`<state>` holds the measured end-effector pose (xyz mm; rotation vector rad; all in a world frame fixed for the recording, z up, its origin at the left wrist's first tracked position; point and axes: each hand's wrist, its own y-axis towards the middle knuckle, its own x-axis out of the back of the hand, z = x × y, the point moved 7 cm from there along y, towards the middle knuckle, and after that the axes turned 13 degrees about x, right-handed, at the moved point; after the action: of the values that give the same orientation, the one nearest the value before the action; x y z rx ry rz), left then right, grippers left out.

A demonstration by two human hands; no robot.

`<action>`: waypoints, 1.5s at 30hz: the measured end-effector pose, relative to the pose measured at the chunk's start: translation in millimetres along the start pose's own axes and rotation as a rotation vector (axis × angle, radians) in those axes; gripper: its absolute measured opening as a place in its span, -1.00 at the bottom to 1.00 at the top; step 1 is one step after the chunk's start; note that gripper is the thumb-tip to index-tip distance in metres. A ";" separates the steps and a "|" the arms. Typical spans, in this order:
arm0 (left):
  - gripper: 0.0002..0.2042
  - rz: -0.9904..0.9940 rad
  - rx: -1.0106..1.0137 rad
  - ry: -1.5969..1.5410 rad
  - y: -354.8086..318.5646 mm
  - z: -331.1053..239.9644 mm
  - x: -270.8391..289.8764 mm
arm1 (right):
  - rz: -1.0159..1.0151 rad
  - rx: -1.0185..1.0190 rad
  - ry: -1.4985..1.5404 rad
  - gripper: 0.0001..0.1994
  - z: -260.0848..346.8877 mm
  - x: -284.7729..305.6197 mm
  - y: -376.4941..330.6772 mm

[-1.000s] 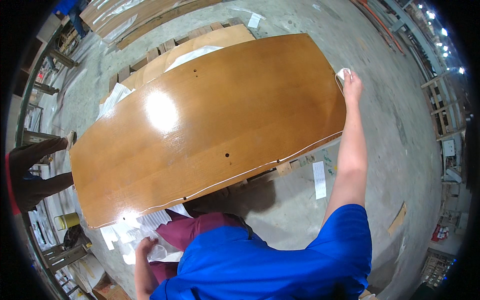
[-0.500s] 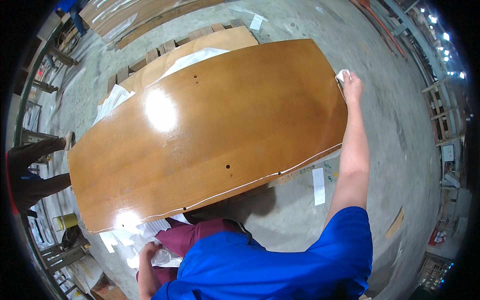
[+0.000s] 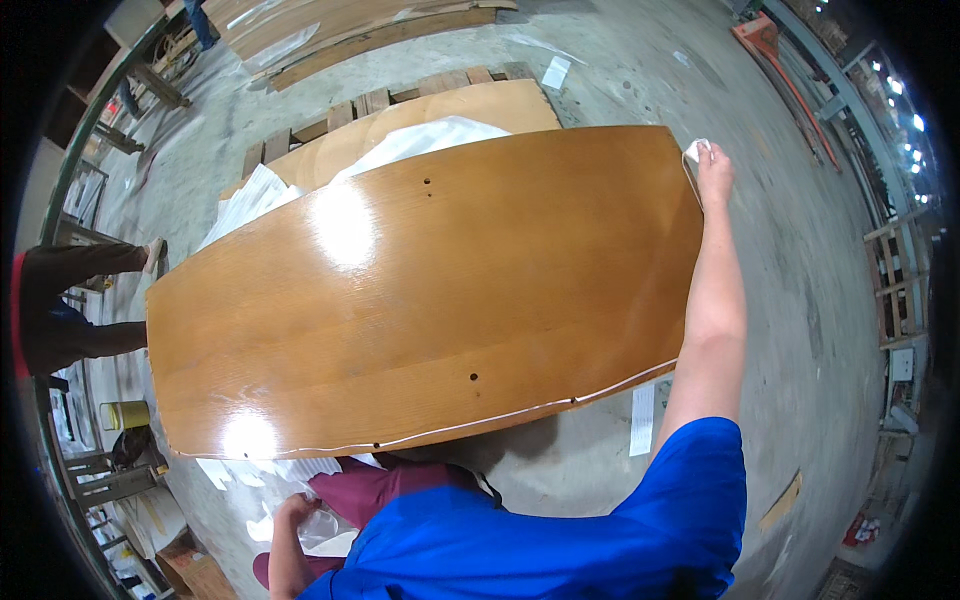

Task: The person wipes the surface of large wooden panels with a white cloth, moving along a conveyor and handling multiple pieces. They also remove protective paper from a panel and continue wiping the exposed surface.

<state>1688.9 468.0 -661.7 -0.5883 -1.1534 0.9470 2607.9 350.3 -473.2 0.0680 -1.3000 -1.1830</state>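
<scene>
A large glossy brown wooden panel [image 3: 420, 300] with curved long sides and small dark holes lies before me. At its far right corner my right hand [image 3: 715, 175] is closed on a small white bundle [image 3: 697, 150]. Thin white cord [image 3: 692, 182] hangs from the bundle along the right edge. More white cord [image 3: 500, 413] follows the panel's near edge. My left hand [image 3: 296, 508] is curled beside my thigh, next to clear plastic film [image 3: 318, 530]; whatever its fingers hold is hidden.
Beyond the panel, brown board [image 3: 535, 100] and white wrapping [image 3: 425, 137] rest on a wooden pallet [image 3: 340, 115]. Another person's dark-trousered legs [image 3: 100, 265] stand at the left end. A yellow bucket [image 3: 125, 415] is near the left rail. An orange pallet jack [image 3: 765, 45] stands far right.
The panel appears lower in the view and the surroundings have shifted, as my view tilts. My right hand stays by the right corner, still holding the white bundle, now slightly further from the edge.
</scene>
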 end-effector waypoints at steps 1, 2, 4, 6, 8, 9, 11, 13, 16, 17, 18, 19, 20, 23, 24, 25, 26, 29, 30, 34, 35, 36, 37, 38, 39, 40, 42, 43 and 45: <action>-0.47 0.026 0.020 0.000 -2.2 2.7 0.9 | 0.017 -0.001 0.004 -0.70 0.7 -9.0 2.4; -0.47 0.052 0.026 -0.008 -1.7 3.9 -0.3 | 0.025 0.008 -0.013 -0.70 3.0 -13.0 9.7; -0.48 0.037 0.020 -0.012 -2.5 4.5 -1.6 | 0.039 0.023 -0.049 -0.70 5.5 -16.6 24.3; -0.49 0.044 0.040 -0.019 -4.8 6.6 -2.5 | 0.039 0.016 -0.064 -0.70 4.3 -22.5 29.7; -0.50 0.072 0.073 -0.037 -5.5 9.3 -3.1 | 0.039 0.002 -0.068 -0.70 4.1 -29.0 33.5; -0.50 0.066 0.072 -0.036 -6.4 9.6 -2.9 | 0.040 -0.009 -0.063 -0.70 4.1 -32.1 34.7; -0.50 0.054 0.067 -0.034 -8.4 9.3 -4.1 | 0.049 -0.016 -0.066 -0.70 4.8 -37.6 36.8; -0.51 0.055 0.050 -0.036 -9.2 6.9 -4.4 | 0.068 -0.010 -0.080 -0.70 6.2 -42.9 38.2; -0.50 0.058 0.043 -0.010 -8.9 5.7 -6.1 | 0.090 0.000 -0.094 -0.70 2.2 -43.5 42.3; -0.49 0.058 0.045 -0.001 -8.0 3.6 -7.2 | 0.089 0.003 -0.100 -0.70 0.7 -42.8 42.5; -0.49 0.054 0.042 -0.002 -7.8 3.1 -7.3 | 0.087 0.006 -0.106 -0.70 -0.5 -41.9 42.2; -0.48 0.049 0.040 -0.004 -8.0 3.8 -7.1 | 0.085 0.009 -0.112 -0.70 -1.3 -40.8 41.8; -0.47 0.045 0.039 -0.010 -8.0 4.2 -8.0 | 0.087 -0.005 -0.103 -0.70 -1.6 -41.0 40.8; -0.46 -0.010 0.014 0.004 -6.7 4.0 -11.1 | 0.070 -0.027 -0.102 -0.70 6.9 -39.8 37.7; -0.46 0.007 0.030 -0.023 -5.7 8.2 -13.0 | 0.049 -0.022 -0.119 -0.70 14.7 -38.1 39.3; -0.46 0.026 0.037 -0.055 -2.6 9.3 -16.1 | 0.023 -0.009 -0.140 -0.70 23.8 -33.7 43.8; -0.46 0.046 0.042 -0.090 1.5 10.6 -19.3 | -0.024 0.032 -0.021 -0.71 37.6 -32.4 46.0; -0.46 0.043 0.033 -0.078 16.4 11.6 -20.1 | 0.038 -0.067 0.459 -0.75 82.0 -52.7 38.7; -0.47 0.046 0.058 -0.098 14.3 20.4 -25.7 | 0.212 -0.263 0.707 -0.77 109.1 -87.9 12.9; -0.50 0.042 0.032 -0.196 23.9 26.2 -42.3 | 0.393 -0.320 1.389 -0.86 239.0 -133.3 -62.4; -0.52 0.062 0.039 -0.253 23.1 29.3 -49.0 | 0.441 -0.315 1.368 -0.85 270.8 -137.0 -79.7; -0.53 0.065 0.019 -0.290 25.6 33.3 -53.8 | 0.474 -0.174 1.347 -0.84 290.9 -136.4 -85.2; -0.53 0.068 0.003 -0.326 28.4 37.2 -57.9 | 0.474 -0.096 1.235 -0.82 301.7 -134.8 -92.0; -0.53 0.070 -0.017 -0.365 31.9 39.1 -61.5 | 0.469 -0.014 1.121 -0.81 310.2 -133.2 -95.7; -0.53 0.078 -0.028 -0.382 33.6 42.8 -66.9 | 0.459 0.050 1.095 -0.80 319.9 -132.4 -97.6; -0.53 0.073 -0.027 -0.386 34.7 48.1 -71.8 | 0.450 0.057 1.044 -0.80 324.5 -132.6 -100.2; -0.54 0.068 -0.037 -0.389 37.4 50.6 -80.9 | 0.427 0.070 0.931 -0.78 323.4 -133.5 -105.0; -0.54 0.098 -0.050 -0.402 38.9 49.7 -86.5 | 0.337 0.180 0.832 -0.78 326.8 -128.0 -102.8; -0.54 0.159 -0.050 -0.425 37.3 55.8 -100.1 | 0.336 0.188 0.788 -0.78 336.3 -127.3 -106.1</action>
<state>1614.0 396.3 -723.1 -0.5381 -1.5284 1.2201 2310.5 575.5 -510.7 0.3967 -0.6769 -0.6309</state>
